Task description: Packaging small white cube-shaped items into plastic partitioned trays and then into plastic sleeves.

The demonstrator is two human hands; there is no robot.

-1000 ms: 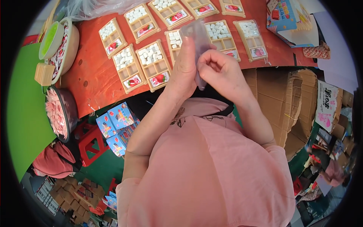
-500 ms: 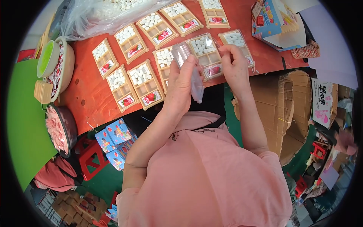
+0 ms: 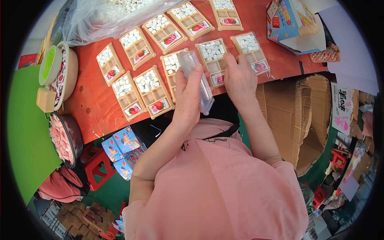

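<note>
My left hand (image 3: pixel 187 96) is closed round a stack of clear plastic lids (image 3: pixel 196 76), held tilted above the table's near edge. My right hand (image 3: pixel 242 80), fingers curled down, presses at the right side of a beige compartment tray (image 3: pixel 216 65) with a clear lid over it. Its fingertips are partly hidden. White marshmallow-like cubes (image 3: pixel 213 50) and a strawberry-printed packet lie in that tray. Right of it is another tray (image 3: pixel 256 58), which also looks lidded. Left of the lids stands a filled tray (image 3: pixel 171 64), partly covered by my left hand.
Several more filled trays (image 3: pixel 148 84) stand in rows on the red table (image 3: pixel 90 96). A plastic bag of white cubes (image 3: pixel 120 12) lies at the back. At left are a packet-filled basin (image 3: pixel 72 76) and a dark bowl (image 3: pixel 74 136). A blue printed box (image 3: pixel 284 24) is at right.
My right hand has come down and left onto the tray, and its clear lid now sits lower. The lid stack in my left hand has shifted slightly left and turned.
</note>
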